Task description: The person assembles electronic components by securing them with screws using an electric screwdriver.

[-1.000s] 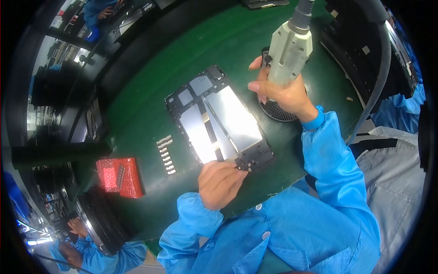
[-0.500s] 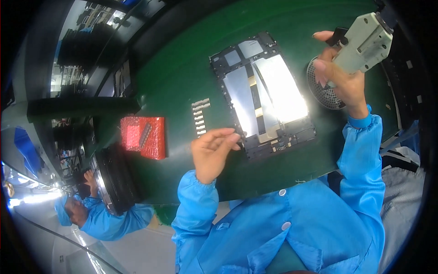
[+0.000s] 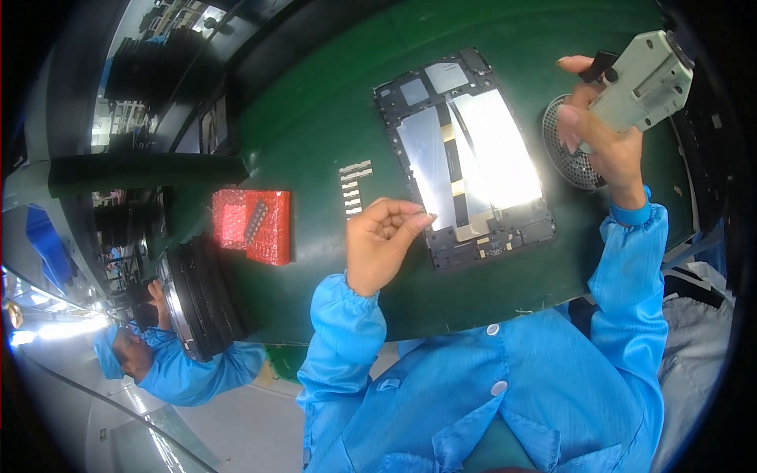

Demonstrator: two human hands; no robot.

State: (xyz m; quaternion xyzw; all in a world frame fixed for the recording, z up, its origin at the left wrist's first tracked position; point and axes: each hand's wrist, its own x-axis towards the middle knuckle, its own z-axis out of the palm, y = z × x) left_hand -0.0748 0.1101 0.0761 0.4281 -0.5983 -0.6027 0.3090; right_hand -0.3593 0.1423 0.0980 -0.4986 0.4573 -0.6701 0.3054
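Note:
An opened tablet (image 3: 426,167) lies on the green table, with bright silver panels, a black frame and a dark strip with gold patches down its middle. My left hand (image 3: 384,244) is at its lower left edge, thumb and forefinger pinched together; anything between the fingertips is too small to make out. My right hand (image 3: 611,146) is closed around a pale grey-green boxy tool (image 3: 645,83) with a black part near my fingers. Beside that hand sits a round perforated metal piece (image 3: 564,158), partly covered by it.
Small whitish pieces (image 3: 352,189) stand in a row left of the tablet. Farther left lies a red bubble-wrap packet (image 3: 272,229) with a dark strip (image 3: 255,221) on it. A stack of black panels (image 3: 209,296) is at the table's left edge, beside another person in blue (image 3: 193,374).
The view has shifted slightly. My left hand has moved a little up along the tablet's edge. My right hand and the tool have come slightly nearer to me.

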